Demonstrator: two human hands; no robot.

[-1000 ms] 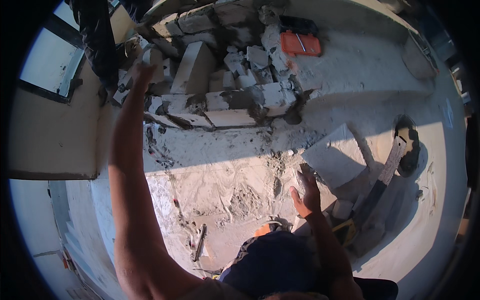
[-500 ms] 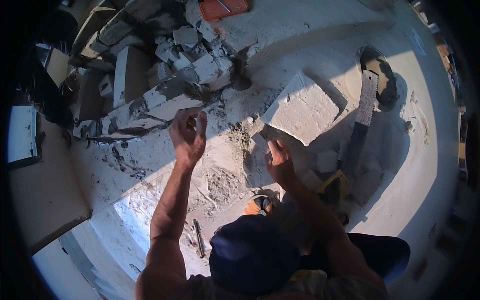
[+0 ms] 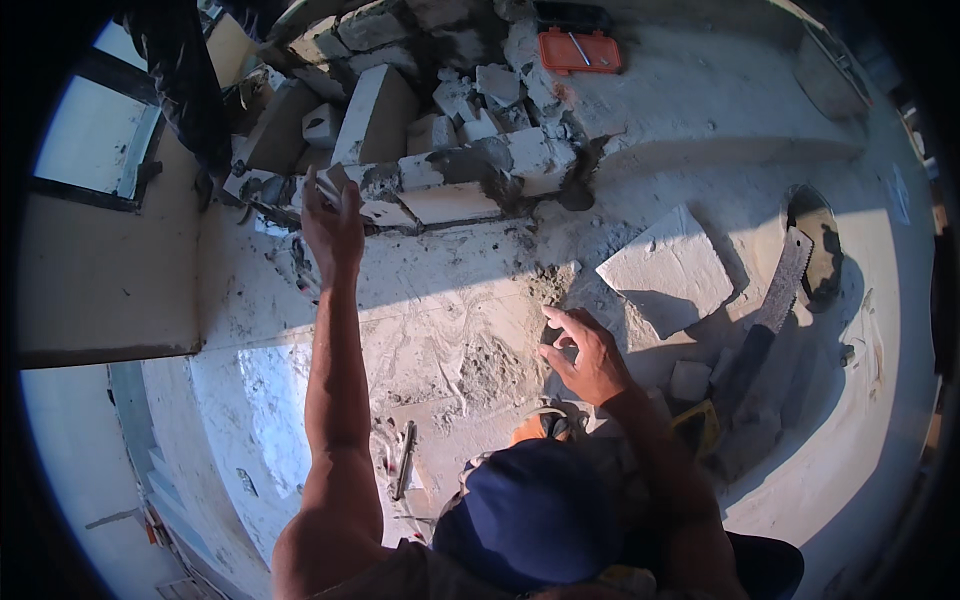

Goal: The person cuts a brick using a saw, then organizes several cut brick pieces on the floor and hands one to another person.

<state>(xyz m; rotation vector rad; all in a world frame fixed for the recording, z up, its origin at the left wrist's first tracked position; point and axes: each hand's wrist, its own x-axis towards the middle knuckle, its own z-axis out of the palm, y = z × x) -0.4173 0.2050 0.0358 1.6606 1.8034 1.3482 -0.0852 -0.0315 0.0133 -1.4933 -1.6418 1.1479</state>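
Note:
My left hand (image 3: 332,225) reaches to the top edge of a low wall of pale blocks (image 3: 450,203). Its fingers are bent around a small pale piece of block (image 3: 328,182), partly hidden by them. Wet grey mortar (image 3: 470,160) is smeared over the wall's top and joints. My right hand (image 3: 588,358) hovers above the dusty floor with thumb and fingers apart, and nothing shows clearly between them. Just beyond it, a large white block (image 3: 668,268) lies tilted on the floor.
A handsaw (image 3: 775,300) leans against a bucket (image 3: 820,245) at the right. Behind the wall are loose block pieces (image 3: 480,110). An orange tray (image 3: 580,50) lies at the back, and a person's dark-clothed leg (image 3: 180,80) stands far left. A thin tool (image 3: 404,460) lies near me.
My left hand has reached forward and left to the wall. My right hand no longer shows the small flat piece it held, and its fingers have spread. The view has shifted left.

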